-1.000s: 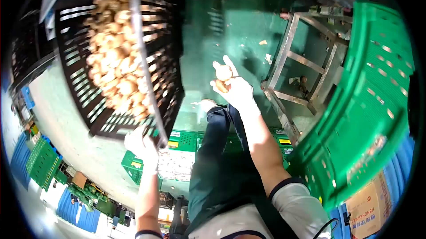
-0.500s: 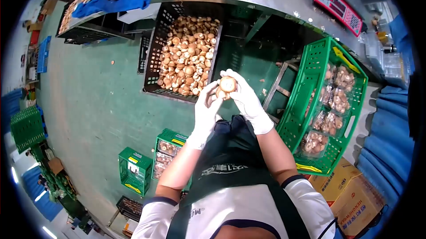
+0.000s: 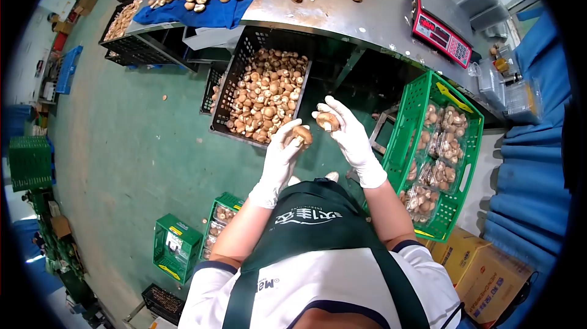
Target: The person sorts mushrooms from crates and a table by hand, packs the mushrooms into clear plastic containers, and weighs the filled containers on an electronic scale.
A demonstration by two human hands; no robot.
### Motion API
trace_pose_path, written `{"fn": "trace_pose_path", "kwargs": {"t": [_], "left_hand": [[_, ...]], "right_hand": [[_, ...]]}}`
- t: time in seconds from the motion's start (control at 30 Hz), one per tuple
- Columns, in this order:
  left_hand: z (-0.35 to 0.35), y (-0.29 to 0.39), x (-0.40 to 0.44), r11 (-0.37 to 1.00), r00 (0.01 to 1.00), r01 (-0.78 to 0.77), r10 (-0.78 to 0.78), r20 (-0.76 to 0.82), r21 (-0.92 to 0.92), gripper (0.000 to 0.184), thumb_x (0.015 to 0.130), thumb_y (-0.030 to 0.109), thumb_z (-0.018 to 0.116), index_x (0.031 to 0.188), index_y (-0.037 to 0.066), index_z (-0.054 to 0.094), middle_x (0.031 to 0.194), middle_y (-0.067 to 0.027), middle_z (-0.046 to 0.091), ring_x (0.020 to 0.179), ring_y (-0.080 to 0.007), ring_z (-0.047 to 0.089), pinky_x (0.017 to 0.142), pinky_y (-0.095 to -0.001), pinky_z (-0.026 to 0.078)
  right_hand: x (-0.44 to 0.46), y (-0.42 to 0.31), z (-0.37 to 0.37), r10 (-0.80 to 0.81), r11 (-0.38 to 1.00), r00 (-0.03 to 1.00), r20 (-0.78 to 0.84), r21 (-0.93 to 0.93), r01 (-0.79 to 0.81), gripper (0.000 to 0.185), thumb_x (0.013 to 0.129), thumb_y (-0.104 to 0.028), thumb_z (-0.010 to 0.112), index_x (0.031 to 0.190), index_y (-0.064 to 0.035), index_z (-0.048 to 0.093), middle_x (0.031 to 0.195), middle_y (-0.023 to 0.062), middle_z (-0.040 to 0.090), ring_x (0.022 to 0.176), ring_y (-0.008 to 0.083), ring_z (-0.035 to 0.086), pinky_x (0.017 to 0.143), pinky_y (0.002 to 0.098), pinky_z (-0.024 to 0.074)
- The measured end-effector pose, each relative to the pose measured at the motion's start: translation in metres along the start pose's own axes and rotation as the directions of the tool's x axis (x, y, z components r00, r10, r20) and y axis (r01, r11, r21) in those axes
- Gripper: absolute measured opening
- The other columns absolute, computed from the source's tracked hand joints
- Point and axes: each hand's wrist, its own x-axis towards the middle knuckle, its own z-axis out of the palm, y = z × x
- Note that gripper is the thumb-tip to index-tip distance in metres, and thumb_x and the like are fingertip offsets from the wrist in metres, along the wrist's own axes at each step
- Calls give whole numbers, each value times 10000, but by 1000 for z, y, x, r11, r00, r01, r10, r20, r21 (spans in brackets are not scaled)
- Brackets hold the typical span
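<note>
My left hand [image 3: 283, 153], in a white glove, pinches a brown mushroom [image 3: 302, 135] between thumb and fingers. A second mushroom [image 3: 328, 121], its pale underside partly showing, is gripped by my gloved right hand [image 3: 350, 132]. A small gap separates the two hands in front of my apron. Just beyond them, a black crate [image 3: 221, 112] full of loose mushrooms [image 3: 269, 93] stands on the floor by the table.
Mushrooms and a blue cloth [image 3: 194, 13] lie on the metal table [image 3: 330, 14], with a red scale [image 3: 441, 38] at right. A green crate [image 3: 465, 189] holds packed mushroom trays. Cardboard boxes [image 3: 483, 274] stand below it; another green crate [image 3: 177, 248] is at lower left.
My hands have moved apart, each now with its own mushroom, where they were together before. The view has tilted up, showing more of the table and its mushroom pile.
</note>
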Motion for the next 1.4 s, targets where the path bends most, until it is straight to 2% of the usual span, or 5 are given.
{"fn": "trace_pose_path", "kwargs": {"t": [0.57,0.7,0.9,1.1,1.4], "left_hand": [[-5,32,-31,966,996,82,-70,59,-244,468,971,126,510,1422,53,412,1268,-92,553,1137,-219,595,960,-368,510],[-18,31,-29,948,994,109,-111,11,-299,454,933,117,410,1374,28,468,1270,-122,580,1087,-235,622,885,-340,538],[-24,10,-7,962,960,273,-273,-68,-11,513,987,463,465,1281,54,556,1128,-52,640,925,-143,620,702,-274,480],[-16,-24,59,939,943,325,-331,37,116,396,891,245,653,1191,-1,575,905,-81,656,747,-157,636,677,-265,511],[66,-22,214,928,927,373,-372,-51,12,482,905,249,639,1309,20,510,993,-123,642,864,-201,640,764,-311,538]], "right_hand": [[-13,-18,53,-9,937,987,158,-343,63,587,895,-79,575,1438,38,389,1421,160,491,1324,251,472,1136,366,319],[-10,-22,59,-94,739,981,172,-649,184,546,826,13,505,1371,15,488,1358,139,553,1290,238,507,1113,360,354],[-7,-12,49,-202,449,945,258,-833,324,620,742,51,526,1342,-99,556,1164,171,609,1093,353,548,982,431,444],[20,-23,-20,19,643,975,220,-750,157,572,815,-96,624,1377,-92,522,1263,181,583,1182,347,520,1044,427,406],[139,-205,-313,-322,570,894,-311,-818,-79,328,906,-117,574,1221,-43,634,1242,130,627,1195,249,568,1039,354,422]]}}
